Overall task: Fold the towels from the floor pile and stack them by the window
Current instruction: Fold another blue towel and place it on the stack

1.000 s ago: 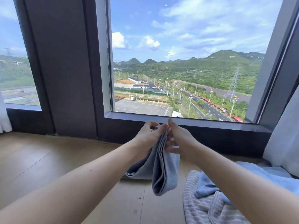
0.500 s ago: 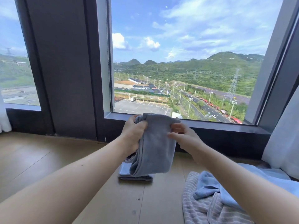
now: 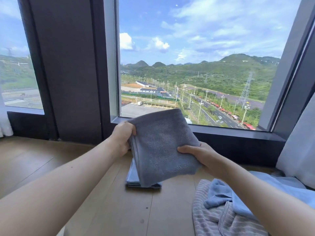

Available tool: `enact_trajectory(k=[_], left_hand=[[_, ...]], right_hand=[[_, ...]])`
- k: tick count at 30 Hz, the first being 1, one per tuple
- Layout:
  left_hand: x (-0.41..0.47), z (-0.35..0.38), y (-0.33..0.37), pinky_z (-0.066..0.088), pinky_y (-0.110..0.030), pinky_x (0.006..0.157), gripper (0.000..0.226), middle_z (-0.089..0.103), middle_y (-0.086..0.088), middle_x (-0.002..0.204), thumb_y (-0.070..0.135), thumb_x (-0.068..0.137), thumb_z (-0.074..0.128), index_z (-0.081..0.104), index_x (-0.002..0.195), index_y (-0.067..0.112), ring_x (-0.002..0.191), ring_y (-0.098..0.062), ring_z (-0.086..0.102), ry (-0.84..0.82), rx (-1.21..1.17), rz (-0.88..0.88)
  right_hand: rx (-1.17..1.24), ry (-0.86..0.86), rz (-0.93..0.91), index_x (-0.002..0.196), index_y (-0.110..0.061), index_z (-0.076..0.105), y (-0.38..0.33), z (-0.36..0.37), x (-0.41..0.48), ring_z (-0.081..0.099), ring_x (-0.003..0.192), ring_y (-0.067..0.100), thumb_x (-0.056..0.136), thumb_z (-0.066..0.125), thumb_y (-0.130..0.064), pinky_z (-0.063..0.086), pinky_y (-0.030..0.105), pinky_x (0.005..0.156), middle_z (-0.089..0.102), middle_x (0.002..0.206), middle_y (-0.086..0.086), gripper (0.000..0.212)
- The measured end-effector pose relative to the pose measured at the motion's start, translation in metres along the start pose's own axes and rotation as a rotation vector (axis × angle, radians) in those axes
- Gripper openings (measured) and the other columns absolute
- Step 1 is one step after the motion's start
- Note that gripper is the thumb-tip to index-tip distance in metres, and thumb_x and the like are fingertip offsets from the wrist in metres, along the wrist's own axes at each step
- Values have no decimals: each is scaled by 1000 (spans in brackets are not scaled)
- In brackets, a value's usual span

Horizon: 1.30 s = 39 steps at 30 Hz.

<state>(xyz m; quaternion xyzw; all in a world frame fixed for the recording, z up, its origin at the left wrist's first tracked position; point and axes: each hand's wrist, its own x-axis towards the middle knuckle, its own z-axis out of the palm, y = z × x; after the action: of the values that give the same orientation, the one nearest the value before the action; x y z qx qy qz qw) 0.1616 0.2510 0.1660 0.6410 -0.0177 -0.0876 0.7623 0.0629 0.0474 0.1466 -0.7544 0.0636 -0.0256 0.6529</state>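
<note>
Held out ahead, the left grip [image 3: 121, 138] clutches the towel [image 3: 163, 147] by its left edge and the right grip [image 3: 202, 155] pinches its right edge, thumb on top.

Bright daylight comes through a large dark-framed window [image 3: 196, 57] looking out on green hills, a road and a blue, cloudy sky, with a broad dark pillar [image 3: 68, 65] between it and a side window [image 3: 15, 57] at left, a white curtain [image 3: 300, 147] at right, and a light wooden floor [image 3: 34, 159] below.

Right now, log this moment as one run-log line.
left hand: holds grey towel, left edge | right hand: holds it, right edge | towel: folded, over folded stack | unfolded pile: floor, right
</note>
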Motion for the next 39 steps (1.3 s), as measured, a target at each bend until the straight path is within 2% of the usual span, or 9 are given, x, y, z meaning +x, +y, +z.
enact_trajectory(k=[3,8,14,17,22,28,31,35,39], left_hand=[[-4,-9,-6,43,-32,79,45,48,-3,108,10,83,50,44,126,21,97,-20,49,30,530,60],[-31,9,-7,11,-28,99,101,24,16,139,58,56,70,18,140,42,132,-6,14,-284,1230,648],[-42,37,-29,26,-33,91,52,60,10,107,55,73,65,49,116,29,107,-12,52,-438,1498,756],[-51,42,-22,47,-30,79,40,62,6,95,45,75,70,54,106,24,88,-14,58,-537,1369,571],[-54,24,-15,40,-20,62,13,54,10,73,29,83,67,55,82,24,66,-4,49,-553,1050,539],[-66,12,0,44,-23,69,3,62,7,80,25,86,62,60,86,23,75,-7,57,-453,768,560],[-74,9,14,48,-27,76,1,66,9,80,31,83,62,62,83,30,80,-9,62,-406,591,521],[-82,-2,32,49,-18,62,10,69,10,71,25,92,57,63,85,25,71,-8,65,-285,247,398],[-81,-11,43,50,-22,57,16,69,1,72,30,93,55,64,90,16,67,-16,65,-232,33,236]], right_hand=[[-379,97,-97,90,-15,67,-4,0,0,66,83,21,73,75,-18,53,33,72,71,87,5,19],[-1040,53,-257,67,-31,58,-23,9,-4,58,75,13,65,76,-26,43,24,61,61,70,-10,18],[-1094,-94,-252,79,-22,62,-31,11,-14,56,74,14,63,79,-25,48,29,67,57,74,-5,24],[-1067,-118,-215,82,-29,49,-30,11,-18,55,74,12,63,80,-27,47,28,64,57,83,-5,36],[-837,-75,-248,99,-28,50,-47,5,-29,54,73,6,71,76,-21,43,16,60,62,94,-2,39],[-534,-2,-277,119,-37,50,-74,0,-48,62,99,15,74,75,-40,52,34,90,63,109,-2,52],[-413,-2,-221,127,-32,46,-89,-6,-60,59,107,16,69,66,-61,49,31,89,59,121,-2,69],[-81,14,-136,114,-28,55,-89,-24,-61,57,99,13,66,50,-75,45,32,84,60,113,-6,68],[286,-22,-2,95,-21,68,-53,-2,-39,68,86,25,89,43,-61,54,41,77,70,96,7,47]])
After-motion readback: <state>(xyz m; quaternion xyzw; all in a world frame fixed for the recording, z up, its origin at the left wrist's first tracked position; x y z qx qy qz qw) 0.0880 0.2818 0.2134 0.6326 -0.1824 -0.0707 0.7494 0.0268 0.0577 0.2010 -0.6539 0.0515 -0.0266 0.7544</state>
